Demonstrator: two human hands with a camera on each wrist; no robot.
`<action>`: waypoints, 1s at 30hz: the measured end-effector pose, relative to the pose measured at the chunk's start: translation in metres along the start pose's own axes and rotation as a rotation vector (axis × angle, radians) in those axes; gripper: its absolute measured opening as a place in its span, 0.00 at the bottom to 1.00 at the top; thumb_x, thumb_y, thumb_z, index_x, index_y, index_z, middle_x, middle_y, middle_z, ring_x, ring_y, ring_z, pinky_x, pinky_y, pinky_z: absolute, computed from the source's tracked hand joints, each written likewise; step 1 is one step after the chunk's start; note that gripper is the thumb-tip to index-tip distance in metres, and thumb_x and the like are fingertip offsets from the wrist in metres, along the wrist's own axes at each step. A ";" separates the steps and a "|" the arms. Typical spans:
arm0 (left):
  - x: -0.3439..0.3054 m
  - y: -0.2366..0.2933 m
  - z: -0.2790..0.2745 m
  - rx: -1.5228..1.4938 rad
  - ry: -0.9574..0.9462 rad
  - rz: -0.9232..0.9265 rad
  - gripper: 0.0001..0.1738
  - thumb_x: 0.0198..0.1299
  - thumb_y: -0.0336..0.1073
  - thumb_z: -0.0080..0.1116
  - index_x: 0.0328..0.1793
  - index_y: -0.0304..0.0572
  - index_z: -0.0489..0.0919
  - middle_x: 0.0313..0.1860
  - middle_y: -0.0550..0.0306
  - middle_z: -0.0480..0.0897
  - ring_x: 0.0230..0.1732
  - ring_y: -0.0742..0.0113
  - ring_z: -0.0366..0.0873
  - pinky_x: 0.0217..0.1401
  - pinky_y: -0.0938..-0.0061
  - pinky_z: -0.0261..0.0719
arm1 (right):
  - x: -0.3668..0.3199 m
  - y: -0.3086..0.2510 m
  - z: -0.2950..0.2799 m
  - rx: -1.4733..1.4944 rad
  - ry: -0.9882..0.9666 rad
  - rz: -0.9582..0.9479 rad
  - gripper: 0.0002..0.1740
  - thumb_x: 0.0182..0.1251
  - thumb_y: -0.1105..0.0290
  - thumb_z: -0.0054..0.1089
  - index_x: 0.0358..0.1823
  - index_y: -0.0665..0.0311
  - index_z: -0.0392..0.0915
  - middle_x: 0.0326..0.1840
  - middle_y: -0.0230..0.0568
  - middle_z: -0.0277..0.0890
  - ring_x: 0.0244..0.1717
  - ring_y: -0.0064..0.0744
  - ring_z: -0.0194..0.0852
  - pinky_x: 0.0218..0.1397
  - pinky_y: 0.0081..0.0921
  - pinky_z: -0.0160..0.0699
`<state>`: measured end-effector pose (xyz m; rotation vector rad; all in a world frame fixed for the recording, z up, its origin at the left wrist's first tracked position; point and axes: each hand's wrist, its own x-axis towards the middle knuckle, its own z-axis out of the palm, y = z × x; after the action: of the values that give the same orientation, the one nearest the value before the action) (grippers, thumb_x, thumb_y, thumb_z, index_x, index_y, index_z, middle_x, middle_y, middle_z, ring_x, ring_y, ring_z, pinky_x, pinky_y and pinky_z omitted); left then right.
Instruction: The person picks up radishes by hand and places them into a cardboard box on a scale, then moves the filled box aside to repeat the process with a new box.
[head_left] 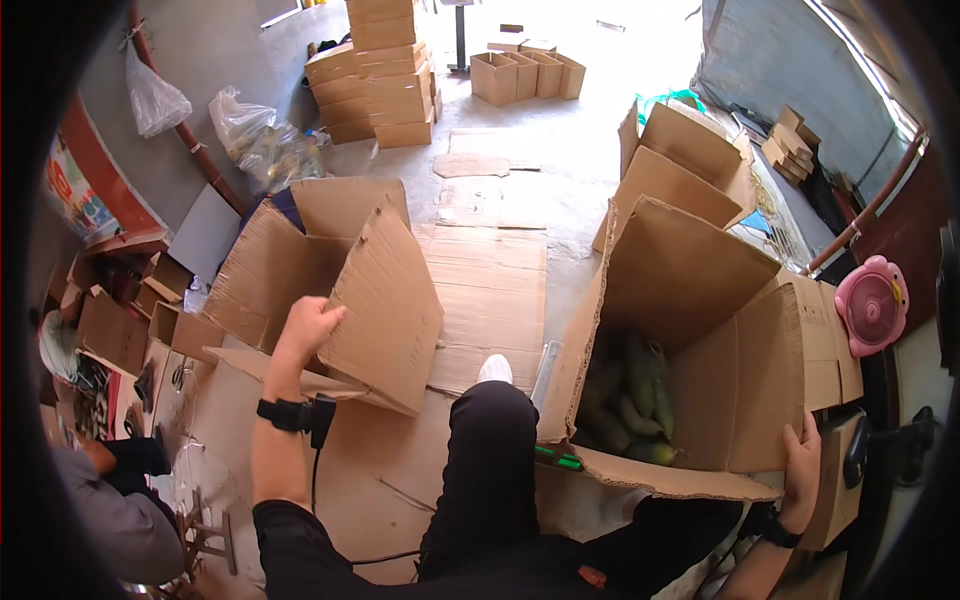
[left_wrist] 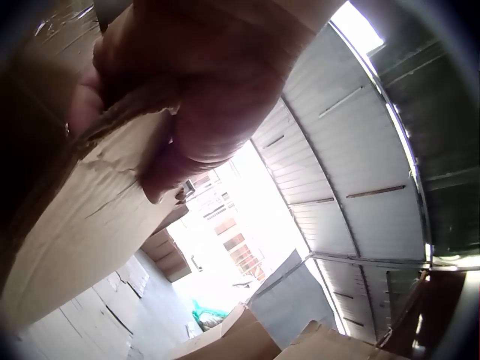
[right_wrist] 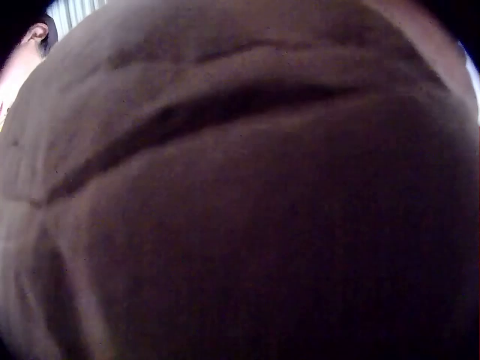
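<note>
In the head view my left hand [head_left: 312,328] grips the top edge of an open cardboard box [head_left: 385,300] at the left. The left wrist view shows the thumb [left_wrist: 169,169] on one face of the cardboard wall [left_wrist: 90,217] and the fingers curled over the other. My right hand [head_left: 802,462] holds the near right edge of a second open cardboard box [head_left: 745,385], its fingers over the rim. Long green gourds [head_left: 640,390] lie in the bottom of that box. Dark cloth fills the right wrist view, hiding the right hand there.
More open boxes [head_left: 690,185] stand behind the right one. Flattened cardboard [head_left: 490,290] covers the floor between the boxes. Stacked cartons [head_left: 390,85] rise at the back. A pink fan [head_left: 872,305] is at the right, and another person [head_left: 110,510] sits at the left.
</note>
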<state>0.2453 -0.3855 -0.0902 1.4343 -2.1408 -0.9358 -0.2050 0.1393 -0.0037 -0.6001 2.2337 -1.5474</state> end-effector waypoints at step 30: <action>0.231 0.247 0.218 0.109 0.049 0.444 0.28 0.59 0.47 0.58 0.64 0.42 0.72 0.55 0.45 0.79 0.59 0.56 0.75 0.60 0.59 0.72 | 0.000 0.004 0.009 -0.078 0.176 0.077 0.24 0.68 0.77 0.41 0.65 0.73 0.60 0.59 0.44 0.69 0.57 0.29 0.68 0.61 0.25 0.65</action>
<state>-0.1483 -0.4689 -0.0747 0.9475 -2.3623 -0.6188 -0.2003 0.1333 -0.0108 -0.4079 2.4262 -1.5349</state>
